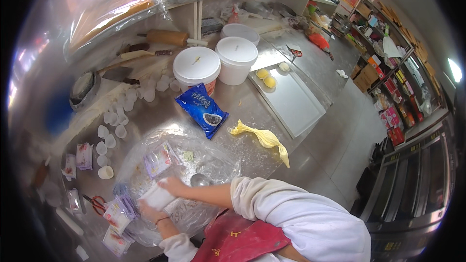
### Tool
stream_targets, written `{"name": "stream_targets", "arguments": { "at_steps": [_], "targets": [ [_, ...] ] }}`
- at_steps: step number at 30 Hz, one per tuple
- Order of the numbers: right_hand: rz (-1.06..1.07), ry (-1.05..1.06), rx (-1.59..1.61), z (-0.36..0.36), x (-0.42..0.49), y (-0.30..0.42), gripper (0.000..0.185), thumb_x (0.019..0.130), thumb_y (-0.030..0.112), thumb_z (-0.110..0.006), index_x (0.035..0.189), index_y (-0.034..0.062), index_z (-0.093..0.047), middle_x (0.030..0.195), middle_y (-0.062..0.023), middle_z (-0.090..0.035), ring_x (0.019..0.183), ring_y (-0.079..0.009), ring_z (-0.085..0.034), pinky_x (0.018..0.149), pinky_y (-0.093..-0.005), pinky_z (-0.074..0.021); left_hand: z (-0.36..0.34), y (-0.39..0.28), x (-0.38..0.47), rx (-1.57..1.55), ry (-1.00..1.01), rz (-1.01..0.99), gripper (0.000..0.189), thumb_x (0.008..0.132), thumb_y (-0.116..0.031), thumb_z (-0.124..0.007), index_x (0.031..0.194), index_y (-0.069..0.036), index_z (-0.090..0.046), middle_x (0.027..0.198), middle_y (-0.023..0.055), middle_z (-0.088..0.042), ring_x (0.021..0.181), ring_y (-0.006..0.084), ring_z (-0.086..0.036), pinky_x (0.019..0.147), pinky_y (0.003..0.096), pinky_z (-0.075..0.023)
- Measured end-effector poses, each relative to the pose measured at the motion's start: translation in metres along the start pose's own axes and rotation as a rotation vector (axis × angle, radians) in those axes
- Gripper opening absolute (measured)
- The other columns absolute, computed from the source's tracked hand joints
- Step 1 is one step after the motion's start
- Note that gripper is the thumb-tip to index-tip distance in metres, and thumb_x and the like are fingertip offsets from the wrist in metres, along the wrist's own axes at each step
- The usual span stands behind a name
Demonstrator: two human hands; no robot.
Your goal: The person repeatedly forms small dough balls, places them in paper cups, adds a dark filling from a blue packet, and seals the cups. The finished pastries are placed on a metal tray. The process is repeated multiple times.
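Note:
Both hands hold a white rectangular packet or slab (158, 197) over a clear plastic sheet dusted with white powder (218, 156). My left hand (151, 211) grips its lower left end, and my right hand (174, 186) has its upper right end. Just above lies a purple-and-white printed packet (158, 162). A round metal scoop or bowl (200, 180) rests right of my right hand. More printed packets (118, 214) are heaped left of my left hand, beside red-handled scissors (97, 205). A knotted yellow piping bag (260, 136) and a blue packet (204, 111) lie farther up the table.
White lidded buckets (197, 66) stand behind the blue packet. Small white cups (110, 141) line the left side. A metal tray (295, 103) holds yellow and pale dough balls (269, 82). Rolling pin (167, 38) and scraper (118, 74) lie at the back; a stocked shelf (389, 62) stands right.

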State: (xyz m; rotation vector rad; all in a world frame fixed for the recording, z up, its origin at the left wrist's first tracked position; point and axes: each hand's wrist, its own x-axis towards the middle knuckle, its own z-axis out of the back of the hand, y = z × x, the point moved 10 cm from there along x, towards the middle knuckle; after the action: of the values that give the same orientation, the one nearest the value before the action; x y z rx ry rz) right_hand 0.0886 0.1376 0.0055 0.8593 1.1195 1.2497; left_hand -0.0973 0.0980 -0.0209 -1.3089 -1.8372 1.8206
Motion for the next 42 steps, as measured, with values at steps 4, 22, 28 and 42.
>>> {"name": "stream_targets", "arguments": {
  "at_steps": [4, 22, 28, 42],
  "targets": [
    [-0.113, -0.005, -0.122, 0.038, 0.009, -0.038, 0.028, 0.076, 0.029, -0.052, 0.08, 0.0017, -0.059, 0.079, -0.0195, -0.057, 0.075, -0.0314, -0.055, 0.07, -0.0363, -0.041, 0.017, -0.055, 0.017, 0.036, -0.021, -0.118, 0.029, 0.082, -0.025, -0.048, 0.089, 0.002, -0.053, 0.084, 0.0097, -0.055, 0.075, 0.0185, -0.055, 0.065, 0.0321, -0.045],
    [-0.142, 0.023, 0.495, 0.001, -0.004, -0.016, 0.044, 0.084, 0.036, -0.041, 0.103, -0.002, -0.051, 0.083, -0.0042, -0.057, 0.073, -0.0087, -0.048, 0.064, -0.024, -0.039, -0.074, -0.059, -0.046, 0.621, 0.307, -0.745, 0.046, 0.077, -0.019, -0.051, 0.117, 0.0, -0.037, 0.119, 0.0157, -0.037, 0.111, 0.0273, -0.033, 0.094, 0.0339, -0.0238],
    [-0.447, 0.348, 0.531, -0.035, -0.021, -0.029, 0.043, 0.087, 0.04, -0.033, 0.093, 0.0022, -0.053, 0.068, -0.0019, -0.049, 0.056, -0.009, -0.039, 0.051, -0.0216, -0.032, -0.089, 0.029, -0.049, 0.051, 0.436, -0.062, 0.051, 0.088, -0.037, -0.028, 0.126, -0.003, -0.024, 0.129, 0.0106, -0.027, 0.119, 0.0196, -0.026, 0.096, 0.0308, -0.0232],
    [-0.465, 0.005, 0.577, 0.037, -0.039, -0.054, 0.03, 0.086, 0.028, -0.042, 0.086, -0.0001, -0.053, 0.077, -0.008, -0.056, 0.065, -0.0112, -0.051, 0.058, -0.0267, -0.0423, -0.064, 0.051, -0.057, 0.004, 0.29, 0.096, 0.021, 0.084, -0.02, -0.048, 0.084, 0.0, -0.054, 0.078, 0.0041, -0.056, 0.067, 0.0102, -0.052, 0.06, 0.0236, -0.0425]
  ]
}}
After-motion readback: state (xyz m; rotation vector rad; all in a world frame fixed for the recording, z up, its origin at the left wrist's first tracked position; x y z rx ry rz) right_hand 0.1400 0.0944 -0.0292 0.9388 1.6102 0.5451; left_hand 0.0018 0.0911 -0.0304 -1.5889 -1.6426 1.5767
